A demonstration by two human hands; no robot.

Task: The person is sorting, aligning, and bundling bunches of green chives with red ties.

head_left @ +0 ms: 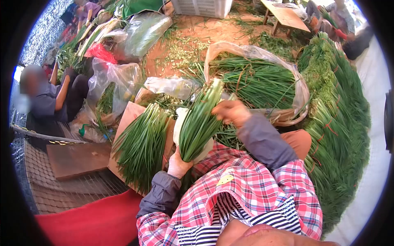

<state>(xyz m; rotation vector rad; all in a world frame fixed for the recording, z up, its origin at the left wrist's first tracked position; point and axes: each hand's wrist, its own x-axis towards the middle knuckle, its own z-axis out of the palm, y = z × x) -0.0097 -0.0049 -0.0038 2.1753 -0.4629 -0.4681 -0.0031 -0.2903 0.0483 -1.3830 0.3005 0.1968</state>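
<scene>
A bunch of garlic chives (201,123) stands tilted in front of my body, pale stem ends pointing up and away. My left hand (179,165) is wrapped round its lower leafy end. At the bunch's right side, my right hand (233,112) has its fingers curled together, slightly blurred; what they pinch, if anything, is too small to make out. Left of the held bunch, a pile of chives (141,143) lies on a wooden board (119,158). Beyond my right hand, loose chives (256,80) fill an open clear plastic bag (303,92).
Stacked chive bundles with red ties (328,123) line the right side. A co-worker (49,92) sits at the left, near plastic bags (113,76). A white crate (203,7) and a low wooden table (285,15) stand at the back. Trimmings litter the floor.
</scene>
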